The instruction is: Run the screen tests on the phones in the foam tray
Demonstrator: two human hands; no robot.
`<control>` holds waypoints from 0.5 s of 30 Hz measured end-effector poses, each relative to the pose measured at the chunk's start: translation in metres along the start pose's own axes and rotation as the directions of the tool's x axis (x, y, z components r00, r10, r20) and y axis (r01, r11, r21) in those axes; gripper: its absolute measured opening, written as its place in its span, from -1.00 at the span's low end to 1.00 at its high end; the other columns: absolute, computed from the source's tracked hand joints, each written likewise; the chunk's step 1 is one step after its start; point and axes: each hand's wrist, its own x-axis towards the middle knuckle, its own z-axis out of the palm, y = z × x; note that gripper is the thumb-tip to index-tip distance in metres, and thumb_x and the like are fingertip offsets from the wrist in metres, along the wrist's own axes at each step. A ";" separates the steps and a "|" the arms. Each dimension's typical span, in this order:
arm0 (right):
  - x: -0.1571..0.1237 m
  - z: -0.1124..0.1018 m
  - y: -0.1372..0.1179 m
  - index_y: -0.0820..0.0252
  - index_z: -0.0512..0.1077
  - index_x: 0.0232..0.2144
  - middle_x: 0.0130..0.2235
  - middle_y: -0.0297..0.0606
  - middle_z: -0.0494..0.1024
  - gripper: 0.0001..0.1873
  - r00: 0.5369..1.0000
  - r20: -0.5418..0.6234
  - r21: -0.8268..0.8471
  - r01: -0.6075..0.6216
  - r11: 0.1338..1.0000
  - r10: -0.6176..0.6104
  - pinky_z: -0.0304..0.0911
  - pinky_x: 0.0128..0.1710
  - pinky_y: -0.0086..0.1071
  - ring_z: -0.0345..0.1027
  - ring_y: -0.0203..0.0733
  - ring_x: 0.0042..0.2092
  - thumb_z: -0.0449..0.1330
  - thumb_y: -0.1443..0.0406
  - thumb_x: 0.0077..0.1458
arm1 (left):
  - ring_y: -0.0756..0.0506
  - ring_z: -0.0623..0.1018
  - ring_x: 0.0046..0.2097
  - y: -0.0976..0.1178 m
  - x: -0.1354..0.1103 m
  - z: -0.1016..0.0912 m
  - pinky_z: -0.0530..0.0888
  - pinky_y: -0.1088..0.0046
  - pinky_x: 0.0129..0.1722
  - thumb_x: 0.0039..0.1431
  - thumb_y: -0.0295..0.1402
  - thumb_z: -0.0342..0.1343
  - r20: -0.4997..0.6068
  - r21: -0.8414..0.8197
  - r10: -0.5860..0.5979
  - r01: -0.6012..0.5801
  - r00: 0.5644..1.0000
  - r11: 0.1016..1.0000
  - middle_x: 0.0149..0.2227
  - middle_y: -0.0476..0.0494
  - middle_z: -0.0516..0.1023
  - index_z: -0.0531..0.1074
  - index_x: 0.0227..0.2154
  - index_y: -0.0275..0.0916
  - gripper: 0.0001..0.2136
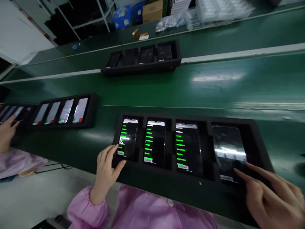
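Note:
A black foam tray [258, 132] lies on the green conveyor belt [214, 89] right in front of me, with phones in its slots. Three of them show green text on dark screens; the rightmost phone [228, 149] has a dark, reflective screen. My left hand [107, 168] rests at the tray's left end, its fingers spread and touching the lower edge of the leftmost phone [127, 138]. My right hand [269, 194] reaches in from the lower right, two fingers stretched out, the fingertip touching the bottom of the rightmost phone. Neither hand holds anything.
A second tray [89, 119] of phones with lit pale screens lies to the left; another person's hand [6, 132] reaches into a third tray at the far left. Another black tray [143, 68] lies farther back on the belt. Boxes, blue bins and plastic bags stand beyond.

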 end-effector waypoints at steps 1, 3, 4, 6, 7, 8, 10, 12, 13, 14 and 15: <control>0.003 -0.001 -0.002 0.05 0.64 -0.25 -0.05 -0.14 0.68 -0.70 0.998 -0.027 -0.013 0.054 0.998 -0.055 0.36 -0.04 -0.07 0.56 0.06 -0.05 0.10 0.21 0.36 | -0.26 0.49 0.13 -0.001 -0.003 0.000 0.43 0.14 0.12 0.44 -0.10 0.09 0.013 -0.004 0.011 -0.011 1.000 1.000 0.12 -0.28 0.51 0.33 0.30 -0.15 -0.53; 0.006 -0.002 -0.004 0.09 0.64 -0.22 -0.05 -0.13 0.68 -0.72 0.988 -0.063 -0.039 0.141 0.989 -0.143 0.36 -0.09 -0.11 0.56 0.05 -0.06 0.11 0.26 0.36 | -0.27 0.48 0.14 -0.004 -0.008 0.000 0.43 0.15 0.12 0.44 -0.12 0.10 0.030 0.000 0.026 -0.026 0.999 1.000 0.15 -0.28 0.50 0.34 0.30 -0.14 -0.54; 0.006 -0.002 -0.005 0.09 0.64 -0.21 -0.05 -0.13 0.68 -0.72 0.986 -0.067 -0.049 0.150 0.988 -0.153 0.35 -0.10 -0.12 0.55 0.03 -0.07 0.11 0.27 0.37 | -0.27 0.48 0.15 -0.005 -0.009 0.001 0.43 0.15 0.12 0.44 -0.12 0.11 0.035 0.007 0.031 -0.031 0.999 0.999 0.17 -0.29 0.49 0.33 0.30 -0.14 -0.54; 0.006 -0.003 -0.006 0.09 0.65 -0.21 -0.07 -0.15 0.68 -0.72 0.989 -0.065 -0.054 0.133 0.990 -0.136 0.35 -0.11 -0.13 0.55 0.01 -0.08 0.11 0.27 0.38 | -0.28 0.47 0.16 -0.007 -0.011 0.003 0.43 0.15 0.12 0.44 -0.13 0.11 0.034 0.022 0.041 -0.042 0.999 0.999 0.18 -0.30 0.48 0.33 0.30 -0.16 -0.53; 0.006 -0.003 -0.006 0.08 0.65 -0.21 -0.07 -0.15 0.69 -0.71 0.990 -0.065 -0.049 0.122 0.991 -0.126 0.34 -0.10 -0.14 0.55 0.00 -0.08 0.11 0.27 0.38 | -0.28 0.46 0.16 -0.008 -0.011 0.005 0.42 0.15 0.12 0.43 -0.13 0.11 0.027 0.027 0.046 -0.047 0.999 0.999 0.18 -0.31 0.47 0.34 0.30 -0.16 -0.53; 0.006 -0.003 -0.006 0.07 0.65 -0.21 -0.07 -0.16 0.69 -0.72 0.991 -0.065 -0.043 0.115 0.992 -0.117 0.34 -0.10 -0.13 0.55 0.01 -0.08 0.11 0.28 0.37 | -0.28 0.46 0.16 -0.008 -0.011 0.006 0.42 0.15 0.13 0.44 -0.12 0.11 0.019 0.031 0.050 -0.050 0.999 0.998 0.17 -0.31 0.47 0.34 0.30 -0.17 -0.53; 0.005 -0.002 -0.005 0.04 0.66 -0.19 -0.06 -0.16 0.68 -0.73 0.992 -0.065 -0.028 0.111 0.993 -0.112 0.34 -0.09 -0.12 0.56 0.02 -0.07 0.13 0.29 0.35 | -0.28 0.46 0.16 -0.009 -0.012 0.010 0.41 0.14 0.14 0.44 -0.11 0.09 0.011 0.041 0.041 -0.041 0.999 0.998 0.16 -0.33 0.46 0.35 0.31 -0.18 -0.52; 0.004 -0.002 -0.004 0.01 0.66 -0.17 -0.05 -0.17 0.68 -0.74 0.992 -0.065 -0.020 0.104 0.994 -0.105 0.35 -0.09 -0.09 0.56 0.03 -0.07 0.14 0.30 0.33 | -0.28 0.45 0.16 -0.009 -0.012 0.014 0.40 0.11 0.14 0.46 -0.06 0.03 0.018 0.057 0.016 -0.017 1.000 0.998 0.15 -0.34 0.44 0.41 0.29 -0.16 -0.53; 0.004 -0.001 -0.004 0.00 0.66 -0.16 -0.05 -0.17 0.68 -0.75 0.993 -0.062 -0.017 0.101 0.995 -0.102 0.35 -0.09 -0.08 0.57 0.04 -0.07 0.15 0.31 0.32 | -0.29 0.44 0.16 -0.009 -0.013 0.016 0.39 0.10 0.14 0.46 -0.04 0.00 0.022 0.066 0.004 -0.005 1.000 0.998 0.15 -0.34 0.42 0.44 0.26 -0.14 -0.54; 0.003 -0.001 -0.004 -0.01 0.65 -0.16 -0.05 -0.17 0.69 -0.75 0.993 -0.065 -0.018 0.097 0.995 -0.098 0.35 -0.10 -0.08 0.57 0.05 -0.08 0.16 0.32 0.32 | -0.30 0.44 0.16 -0.009 -0.013 0.018 0.38 0.08 0.14 0.46 -0.01 -0.02 0.022 0.073 -0.005 0.003 1.000 0.997 0.14 -0.35 0.41 0.48 0.23 -0.13 -0.53; 0.003 -0.001 -0.004 -0.01 0.66 -0.17 -0.06 -0.17 0.69 -0.75 0.993 -0.070 -0.019 0.096 0.995 -0.097 0.35 -0.10 -0.08 0.57 0.05 -0.08 0.16 0.32 0.31 | -0.31 0.43 0.15 -0.009 -0.014 0.020 0.36 0.07 0.14 0.46 0.01 -0.04 0.019 0.074 -0.008 0.006 1.000 0.997 0.13 -0.35 0.40 0.51 0.20 -0.13 -0.53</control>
